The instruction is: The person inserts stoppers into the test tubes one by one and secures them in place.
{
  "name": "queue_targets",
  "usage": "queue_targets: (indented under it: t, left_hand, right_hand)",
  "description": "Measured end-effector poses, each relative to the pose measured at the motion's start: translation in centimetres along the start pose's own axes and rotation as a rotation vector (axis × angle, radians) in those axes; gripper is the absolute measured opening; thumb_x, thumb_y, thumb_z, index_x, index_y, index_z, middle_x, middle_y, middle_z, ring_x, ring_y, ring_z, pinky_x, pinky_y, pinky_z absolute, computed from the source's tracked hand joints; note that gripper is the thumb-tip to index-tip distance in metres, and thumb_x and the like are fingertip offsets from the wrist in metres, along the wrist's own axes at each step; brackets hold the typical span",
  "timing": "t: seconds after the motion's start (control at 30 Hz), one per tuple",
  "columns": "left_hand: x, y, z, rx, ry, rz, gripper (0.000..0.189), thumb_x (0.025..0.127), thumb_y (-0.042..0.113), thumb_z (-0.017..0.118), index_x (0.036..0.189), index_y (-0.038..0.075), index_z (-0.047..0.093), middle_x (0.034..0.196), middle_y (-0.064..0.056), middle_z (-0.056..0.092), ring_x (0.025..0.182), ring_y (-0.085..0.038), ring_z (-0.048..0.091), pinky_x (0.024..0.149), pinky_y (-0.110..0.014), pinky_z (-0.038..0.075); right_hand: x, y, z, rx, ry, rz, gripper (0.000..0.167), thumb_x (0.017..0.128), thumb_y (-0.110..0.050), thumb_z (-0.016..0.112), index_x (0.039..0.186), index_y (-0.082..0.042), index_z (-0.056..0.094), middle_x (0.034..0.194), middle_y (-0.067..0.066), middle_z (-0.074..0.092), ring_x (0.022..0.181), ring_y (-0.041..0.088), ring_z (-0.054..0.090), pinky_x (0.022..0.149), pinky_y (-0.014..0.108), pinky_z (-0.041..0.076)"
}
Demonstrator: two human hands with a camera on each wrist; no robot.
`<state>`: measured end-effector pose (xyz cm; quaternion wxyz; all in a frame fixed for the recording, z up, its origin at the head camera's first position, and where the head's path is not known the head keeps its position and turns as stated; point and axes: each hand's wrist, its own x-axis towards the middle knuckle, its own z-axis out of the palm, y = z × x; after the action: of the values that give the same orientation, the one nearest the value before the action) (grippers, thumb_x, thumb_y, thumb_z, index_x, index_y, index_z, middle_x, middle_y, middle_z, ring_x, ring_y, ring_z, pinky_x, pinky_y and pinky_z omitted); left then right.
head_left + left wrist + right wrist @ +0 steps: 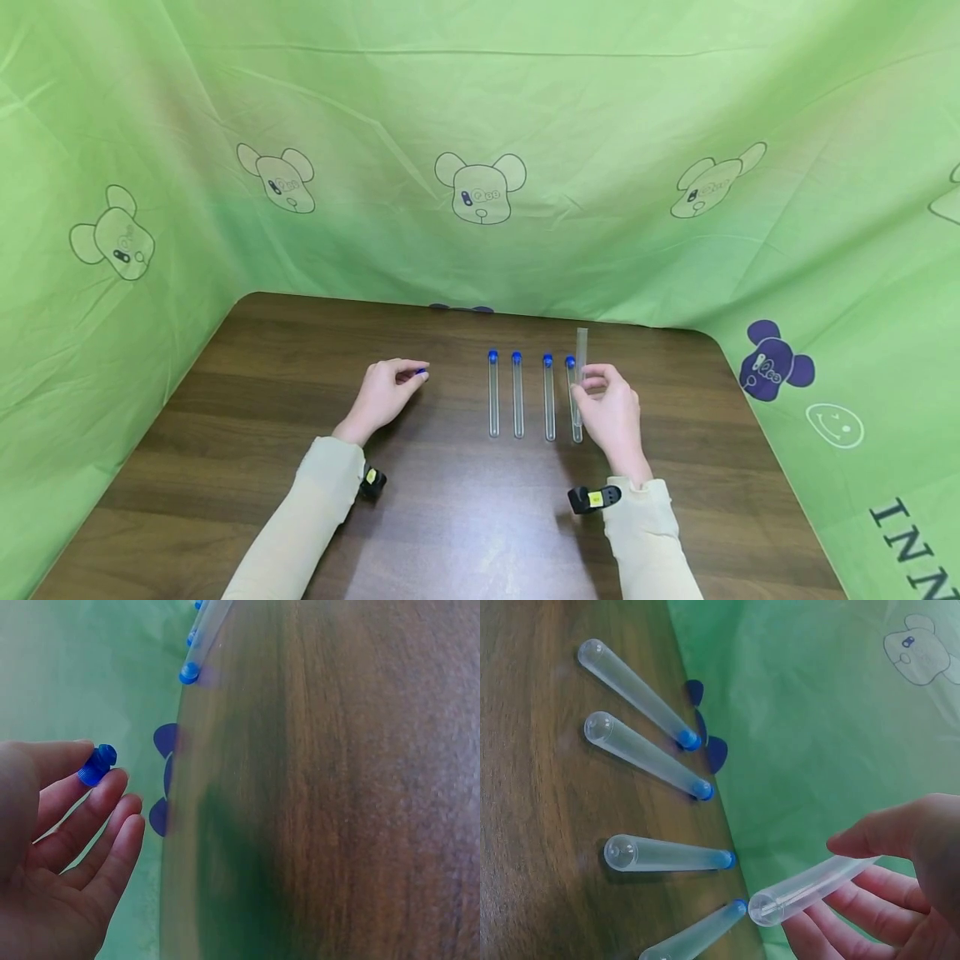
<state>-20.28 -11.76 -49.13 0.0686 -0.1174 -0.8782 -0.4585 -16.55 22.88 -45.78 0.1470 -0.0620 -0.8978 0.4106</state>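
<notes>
Between the thumb and fingertips of my left hand [384, 393] I pinch a small ribbed blue stopper [96, 766], held over the left-centre of the table. My right hand [615, 417] holds a clear test tube [810, 891] between thumb and fingers, its rounded end towards the right wrist camera and no cap showing on its far end. In the head view that tube stands over the rightmost of several blue-capped test tubes [518, 400], which lie side by side on the table with caps towards the back. My right hand partly covers the rightmost one.
The brown wood-grain table [465, 517] ends at a green cloth backdrop [480, 267] with printed bear heads, which hangs behind and along both sides. Black wrist cameras [595, 499] sit at both cuffs of the pale sleeves [300, 517].
</notes>
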Motion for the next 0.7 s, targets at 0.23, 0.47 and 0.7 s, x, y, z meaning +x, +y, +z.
queue_targets:
  t: [0.23,0.47,0.7]
  left_hand:
    - [0.0,0.0,0.0,-0.003,-0.012,-0.003,0.022,0.096,0.016,0.073,0.115,0.004,0.078,0.106,-0.006,0.075,0.086,-0.016,0.069,0.079,-0.035,0.057]
    - [0.1,0.4,-0.3,0.0,-0.017,-0.004,0.022,0.097,0.015,0.072,0.116,0.004,0.077,0.107,-0.007,0.075,0.087,-0.017,0.069,0.08,-0.036,0.057]
    - [0.1,0.5,-0.3,-0.002,-0.013,-0.012,0.021,0.098,0.013,0.071,0.117,0.005,0.077,0.099,-0.001,0.074,0.086,-0.015,0.067,0.08,-0.035,0.056]
  right_hand:
    - [0.1,-0.2,0.2,0.028,-0.025,0.009,0.028,0.093,-0.012,0.073,0.118,-0.003,0.066,0.098,0.016,0.074,0.086,0.032,0.073,0.08,0.047,0.056]
    - [0.1,-0.5,0.3,0.052,-0.051,-0.003,0.027,0.093,-0.012,0.073,0.116,-0.002,0.066,0.098,0.016,0.074,0.084,0.031,0.073,0.076,0.04,0.056]
    - [0.1,-1.4,0.3,0.069,-0.081,-0.017,0.027,0.093,-0.011,0.074,0.116,-0.001,0.065,0.098,0.017,0.072,0.082,0.031,0.072,0.072,0.038,0.058]
